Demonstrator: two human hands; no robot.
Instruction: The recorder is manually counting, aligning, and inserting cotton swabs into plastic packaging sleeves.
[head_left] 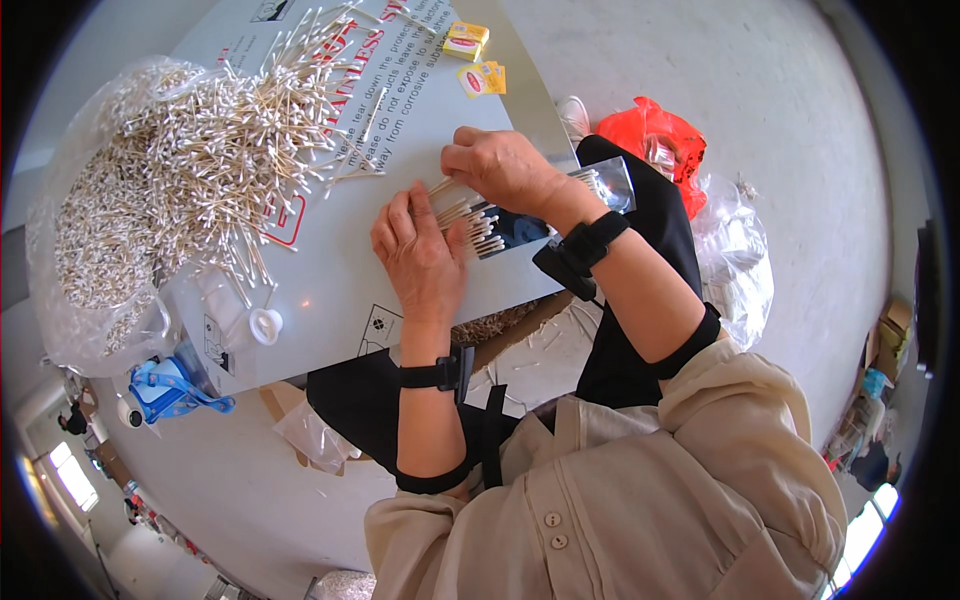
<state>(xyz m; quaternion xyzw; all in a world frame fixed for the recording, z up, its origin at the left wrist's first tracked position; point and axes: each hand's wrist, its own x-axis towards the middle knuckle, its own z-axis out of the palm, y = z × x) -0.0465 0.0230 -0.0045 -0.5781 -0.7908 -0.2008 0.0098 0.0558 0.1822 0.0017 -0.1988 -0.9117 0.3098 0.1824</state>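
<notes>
A loose bunch of cotton swabs lies at the table's right-hand side, fanned out beside my left hand. The thumb and fingers of that hand close around the bunch's left end. Just beyond it, my right hand is curled with its fingertips pinched; a thin swab stick shows below them, the rest being hidden by the fingers. Under my right wrist lies a small clear pouch with a few swab tips showing near its end. Something dark and shiny lies between the bunch and my right wrist.
A big heap of cotton swabs spills from a clear plastic bag on the left of the printed grey tabletop. Small yellow boxes stand at the far edge. A white roll lies near the front. Red and clear bags sit right.
</notes>
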